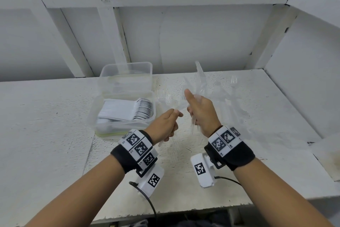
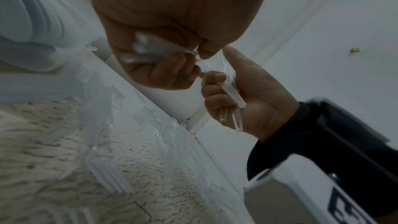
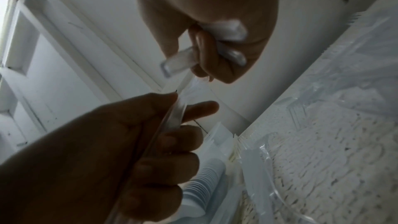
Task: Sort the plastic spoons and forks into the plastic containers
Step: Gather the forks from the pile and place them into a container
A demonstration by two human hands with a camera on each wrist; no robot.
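My left hand point(image 1: 168, 122) grips a few clear plastic forks point(image 1: 166, 100) by their handles, tines pointing away. Close on its right, my right hand point(image 1: 199, 111) holds a bundle of clear forks point(image 1: 199, 76) upright, handle ends sticking out below the palm. In the left wrist view the left hand point(image 2: 163, 64) and the right hand point(image 2: 243, 91) nearly touch at the fingertips. In the right wrist view the right hand point(image 3: 217, 52) is curled round handle ends and the left hand point(image 3: 137, 142) holds forks. The near container point(image 1: 103, 116) holds stacked white spoons point(image 1: 141, 109).
A second clear container point(image 1: 127, 69) stands behind the spoon container against the wall; its contents are hard to see. Several loose clear forks point(image 1: 230, 97) lie on the white table point(image 1: 46, 125) to the right of my hands. White shelf walls close in at the back and right.
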